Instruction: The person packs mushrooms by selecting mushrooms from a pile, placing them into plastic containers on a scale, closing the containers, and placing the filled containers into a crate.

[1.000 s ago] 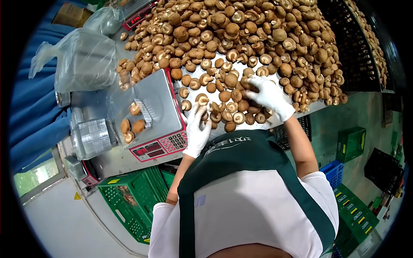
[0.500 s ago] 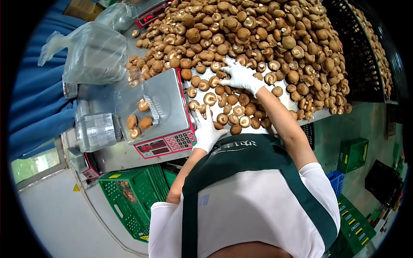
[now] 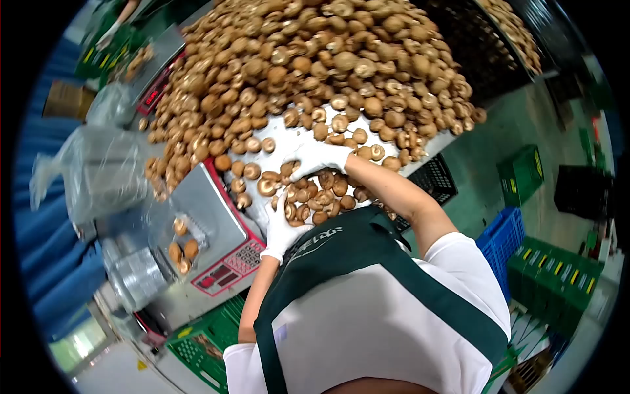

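Note:
Both my hands wear white gloves and are low over the table among brown shiitake mushrooms [image 3: 321, 197] gathered against my apron. My left hand [image 3: 282, 230] rests at the left side of this group, thumb and fingers apart. From above, my right hand [image 3: 318, 159] arches over the group with bent fingers, its fingertips by a few mushrooms. Whether it grips one is hard to see. Left of my hands stands a red-edged scale [image 3: 220, 230]. On it lies a clear plastic tray [image 3: 195, 228] with several mushrooms. A big shiitake heap [image 3: 315, 62] covers the far side.
Stacked clear trays [image 3: 138, 279] and a filled plastic bag [image 3: 105, 171] are at the left. Behind them stands another scale [image 3: 154, 92]. Another person's gloved hand [image 3: 107, 36] shows at top left. Green crates [image 3: 551, 276] and a blue crate [image 3: 502, 243] stand at right.
My right hand has drawn back from the heap toward my body, and the loose mushrooms sit closer together between my hands. The head view has shifted and turned.

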`<action>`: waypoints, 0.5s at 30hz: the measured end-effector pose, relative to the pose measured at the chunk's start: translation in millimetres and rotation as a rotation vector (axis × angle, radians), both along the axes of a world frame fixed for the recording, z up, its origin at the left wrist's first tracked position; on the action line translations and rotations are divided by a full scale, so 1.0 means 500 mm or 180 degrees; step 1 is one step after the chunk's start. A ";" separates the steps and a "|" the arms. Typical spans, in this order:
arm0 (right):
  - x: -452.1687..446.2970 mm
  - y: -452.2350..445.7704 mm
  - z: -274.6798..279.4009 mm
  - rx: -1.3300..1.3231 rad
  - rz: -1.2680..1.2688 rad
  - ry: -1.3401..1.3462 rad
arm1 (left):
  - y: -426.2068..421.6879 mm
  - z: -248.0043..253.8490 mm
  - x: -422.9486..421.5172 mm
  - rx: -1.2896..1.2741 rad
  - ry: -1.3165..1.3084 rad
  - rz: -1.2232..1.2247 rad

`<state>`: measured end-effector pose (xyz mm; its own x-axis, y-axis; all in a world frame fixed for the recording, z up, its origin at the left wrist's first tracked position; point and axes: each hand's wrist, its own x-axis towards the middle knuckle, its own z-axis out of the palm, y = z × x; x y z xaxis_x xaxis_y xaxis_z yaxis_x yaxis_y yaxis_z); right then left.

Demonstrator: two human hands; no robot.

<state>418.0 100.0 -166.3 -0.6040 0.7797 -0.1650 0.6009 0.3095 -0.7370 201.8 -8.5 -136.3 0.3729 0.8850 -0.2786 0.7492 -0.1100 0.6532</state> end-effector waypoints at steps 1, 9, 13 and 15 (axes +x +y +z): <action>0.010 -0.013 0.036 -0.0359 -0.0140 -0.0124 | 0.001 -0.005 0.008 -0.0016 -0.0233 -0.0098; 0.109 -0.128 0.087 -0.0835 -0.0874 -0.0405 | 0.029 -0.004 0.089 -0.0334 -0.0384 -0.0922; 0.156 -0.191 0.095 -0.0153 -0.1120 -0.0577 | 0.039 -0.016 0.151 -0.0260 -0.0471 -0.1389; 0.178 -0.219 0.133 -0.0250 -0.1205 -0.0947 | 0.030 -0.026 0.194 -0.0223 -0.0432 -0.1546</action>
